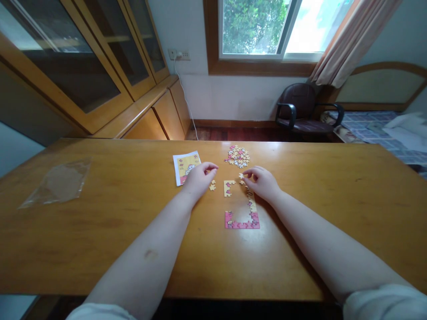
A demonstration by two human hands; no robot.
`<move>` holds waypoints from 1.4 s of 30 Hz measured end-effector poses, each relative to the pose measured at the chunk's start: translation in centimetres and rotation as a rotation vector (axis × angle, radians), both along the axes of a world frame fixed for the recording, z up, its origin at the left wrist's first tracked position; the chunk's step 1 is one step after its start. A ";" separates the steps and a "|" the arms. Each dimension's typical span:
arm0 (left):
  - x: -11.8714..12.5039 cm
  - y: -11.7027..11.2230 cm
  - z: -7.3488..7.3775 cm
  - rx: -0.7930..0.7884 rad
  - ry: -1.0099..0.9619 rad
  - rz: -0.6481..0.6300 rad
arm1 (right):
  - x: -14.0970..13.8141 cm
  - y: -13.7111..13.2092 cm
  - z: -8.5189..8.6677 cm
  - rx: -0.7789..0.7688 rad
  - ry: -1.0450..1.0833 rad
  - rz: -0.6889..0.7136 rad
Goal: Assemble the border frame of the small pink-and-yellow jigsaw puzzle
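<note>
A partly joined jigsaw frame [242,226] lies on the table, pink along the bottom and yellow at the upper corners, with gaps in its left side and top. At its upper right, my right hand [262,181] has thumb and fingers around a small yellow puzzle piece [241,176]. My left hand [200,175] hovers over the edge of the picture sheet [182,166], fingers curled and pinched together; whether anything is between the fingertips is hidden. Just below it are loose yellow puzzle pieces [212,186]. Beyond both hands sits a heap of mixed puzzle pieces [238,156].
A clear plastic bag [60,182] lies flat on the left of the wooden table [133,262]. Glass-doored cabinets [133,89] stand along the left wall. Past the table's far edge are a dark office chair [300,109] and a bed [370,126].
</note>
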State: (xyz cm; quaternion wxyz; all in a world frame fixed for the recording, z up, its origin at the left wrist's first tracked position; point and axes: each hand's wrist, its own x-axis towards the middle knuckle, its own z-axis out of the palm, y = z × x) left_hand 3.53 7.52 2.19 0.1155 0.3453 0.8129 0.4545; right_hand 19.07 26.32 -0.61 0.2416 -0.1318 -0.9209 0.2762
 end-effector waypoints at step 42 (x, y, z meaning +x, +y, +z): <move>2.7 0.7 -0.9 -0.322 0.459 -0.466 | 0.1 -1.4 0.8 0.119 -0.249 0.042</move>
